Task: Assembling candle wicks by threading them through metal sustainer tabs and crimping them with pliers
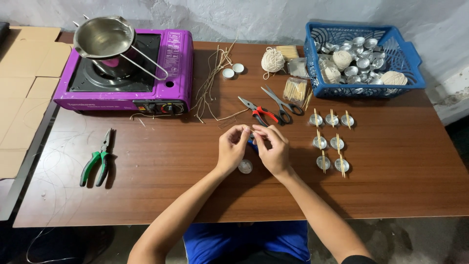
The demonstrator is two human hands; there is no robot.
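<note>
Both grips, left hand (232,146) and right hand (273,149), pinched shut on something tiny; could slip, being so thin, onto worktop (171,186).

1. Setting: small home craft workshop, improvised.
2. Brown wooden desk (391,186) against a rough whitewashed wall (273,17).
3. Purple portable gas stove (127,73) with steel melting pot (103,36) at the desk's far left corner.
4. Blue basket (408,58) of metal cups and string balls at the far right corner.
5. Green-handled pliers (97,159) and scissors (279,103) lie loose.
</note>
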